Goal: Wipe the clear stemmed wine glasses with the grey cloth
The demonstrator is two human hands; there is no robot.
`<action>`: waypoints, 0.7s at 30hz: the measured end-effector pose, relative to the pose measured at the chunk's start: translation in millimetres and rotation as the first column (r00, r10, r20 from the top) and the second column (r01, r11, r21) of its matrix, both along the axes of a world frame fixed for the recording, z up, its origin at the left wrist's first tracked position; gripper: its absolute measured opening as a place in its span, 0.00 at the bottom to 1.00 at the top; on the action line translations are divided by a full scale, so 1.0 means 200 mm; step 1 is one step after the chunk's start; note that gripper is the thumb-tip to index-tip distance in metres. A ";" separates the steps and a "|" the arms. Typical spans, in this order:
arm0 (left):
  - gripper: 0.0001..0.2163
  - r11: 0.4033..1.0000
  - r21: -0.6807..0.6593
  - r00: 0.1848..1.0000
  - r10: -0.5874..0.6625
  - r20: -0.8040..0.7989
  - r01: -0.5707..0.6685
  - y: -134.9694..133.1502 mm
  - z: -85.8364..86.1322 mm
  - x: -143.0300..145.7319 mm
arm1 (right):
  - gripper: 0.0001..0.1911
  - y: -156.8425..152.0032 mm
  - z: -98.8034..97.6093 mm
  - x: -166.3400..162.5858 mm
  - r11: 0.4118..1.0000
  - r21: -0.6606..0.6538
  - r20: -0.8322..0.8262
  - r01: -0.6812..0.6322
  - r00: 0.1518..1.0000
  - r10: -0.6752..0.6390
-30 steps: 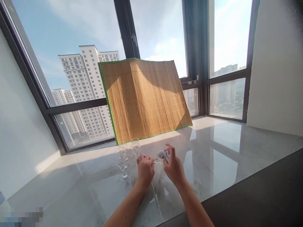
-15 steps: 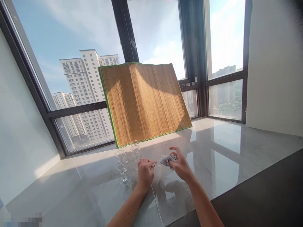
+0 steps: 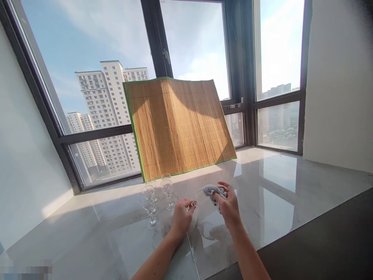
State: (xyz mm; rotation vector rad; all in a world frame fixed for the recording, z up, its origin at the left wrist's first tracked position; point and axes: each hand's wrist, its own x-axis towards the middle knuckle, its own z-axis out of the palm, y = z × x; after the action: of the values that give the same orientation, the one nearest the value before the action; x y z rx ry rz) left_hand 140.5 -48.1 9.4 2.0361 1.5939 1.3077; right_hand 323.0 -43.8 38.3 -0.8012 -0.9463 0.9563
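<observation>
Above the ledge, my left hand (image 3: 183, 214) is closed around the stem of a clear wine glass (image 3: 199, 195), which lies tilted on its side with its bowl toward the right. My right hand (image 3: 229, 204) grips a bunched grey cloth (image 3: 212, 191) at the bowl's rim. Part of the cloth seems to lie over or in the bowl; I cannot tell which. Left of my hands, several stemmed glasses stand upright in a cluster, among them a front glass (image 3: 153, 222) and a back glass (image 3: 170, 204).
A folded bamboo mat (image 3: 180, 128) with green edging leans against the dark window frame (image 3: 96, 134) behind the glasses. Underneath is a glossy grey tiled ledge (image 3: 116, 233), its front edge running diagonally at lower right. White walls flank both sides.
My right hand and the cloth have shifted slightly right, and the cloth has spread at the rim. More of the glass bowl shows. My left hand has moved a little right, still holding the stem.
</observation>
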 end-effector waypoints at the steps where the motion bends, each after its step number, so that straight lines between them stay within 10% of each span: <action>1: 0.09 1.000 -0.002 1.000 0.002 0.022 -0.002 0.00 0.00 0.00 | 0.29 0.01 -0.01 0.00 0.998 -0.005 0.047 0.064 0.997 -0.064; 10: 0.20 0.979 -0.152 0.948 -0.085 0.305 0.137 0.03 -0.01 0.01 | 0.28 0.01 -0.04 -0.02 0.962 -0.027 0.307 0.271 0.918 -0.250; 17: 0.22 0.987 -0.069 0.907 -0.104 0.408 0.144 0.02 0.00 0.02 | 0.32 0.02 -0.09 -0.12 0.963 -0.187 0.241 -0.196 0.941 0.238; 21: 0.20 0.982 -0.070 0.890 -0.130 0.436 0.178 0.01 -0.01 0.03 | 0.31 0.04 -0.13 -0.13 0.968 -0.201 0.350 -0.153 0.911 0.217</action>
State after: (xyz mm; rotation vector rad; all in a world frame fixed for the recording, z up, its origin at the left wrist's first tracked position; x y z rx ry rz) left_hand 146.2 -46.1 7.7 1.6231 1.2458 1.4503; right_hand 297.1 -35.8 12.8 -1.0754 -1.2985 1.0824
